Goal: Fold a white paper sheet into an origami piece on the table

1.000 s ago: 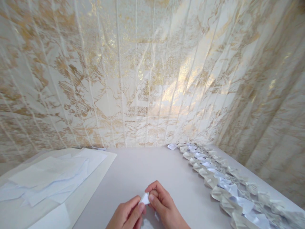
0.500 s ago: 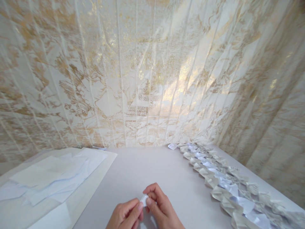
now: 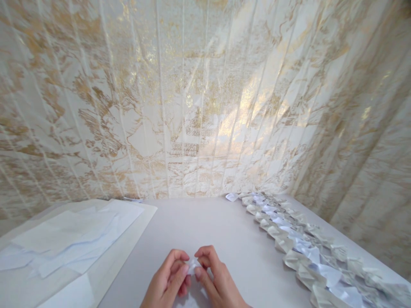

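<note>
Here a small folded paper piece [image 3: 193, 266] sits pinched between the fingertips of the left hand [image 3: 168, 280] and right hand [image 3: 213, 280], above the bench's [image 3: 199, 222] near edge; a fold seems underway, and pressing the crease next needs steady pressure. One piece held, many finished pieces [image 3: 302, 248] along the right edge, several sheets [image 3: 64, 239] at left.

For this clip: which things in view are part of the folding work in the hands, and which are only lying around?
In the work:
- small white paper piece, pinched between left hand and right hand
- rows of folded paper pieces along the table's right side
- loose white paper sheets at left

Lying about:
- table
- gold-patterned curtain behind
</note>
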Motion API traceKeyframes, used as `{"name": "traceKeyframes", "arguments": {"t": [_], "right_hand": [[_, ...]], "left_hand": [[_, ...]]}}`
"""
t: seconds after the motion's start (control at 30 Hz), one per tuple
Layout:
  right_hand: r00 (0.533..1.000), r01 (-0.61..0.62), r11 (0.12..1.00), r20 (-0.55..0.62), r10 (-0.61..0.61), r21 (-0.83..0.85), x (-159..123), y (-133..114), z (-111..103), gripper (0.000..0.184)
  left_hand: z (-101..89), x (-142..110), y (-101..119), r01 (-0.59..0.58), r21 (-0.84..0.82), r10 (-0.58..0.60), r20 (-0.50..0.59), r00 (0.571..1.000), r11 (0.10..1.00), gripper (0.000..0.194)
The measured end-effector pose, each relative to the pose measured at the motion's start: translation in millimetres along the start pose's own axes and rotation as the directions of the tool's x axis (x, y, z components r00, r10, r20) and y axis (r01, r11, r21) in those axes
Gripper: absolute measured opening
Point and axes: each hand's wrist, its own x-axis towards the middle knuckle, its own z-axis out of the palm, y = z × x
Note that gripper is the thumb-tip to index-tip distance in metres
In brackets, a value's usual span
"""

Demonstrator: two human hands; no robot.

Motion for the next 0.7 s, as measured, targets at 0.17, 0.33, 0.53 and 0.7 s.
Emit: {"name": "traceKeyframes", "arguments": {"t": [0.17,0.33,0.53,0.7], "right_hand": [[0.999,0.008,0.996,-0.039,-0.012,-0.083,-1,5,-1,0.025],[0.995,-0.043,0.988,-0.1,0.029,-0.146,2,4,-2,0.009],[0.981,-0.084,0.944,-0.191,0.023,-0.319,2,-2,0,0.008],[0.984,-0.07,0.895,-0.175,-0.009,-0.44,1,-11,2,0.012]], "left_hand": [[-5.3,5,-9,-0.019,0.007,0.019,0.0,1.0,1.0,0.041],[-11.1,8,-18,-0.089,0.173,0.089,0.009,0.996,0.981,0.031],[-14.0,7,-16,-0.116,0.386,0.09,0.086,0.992,0.915,0.018],[-7.6,2,-16,-0.183,0.506,0.193,0.033,0.981,0.843,0.013]]}}
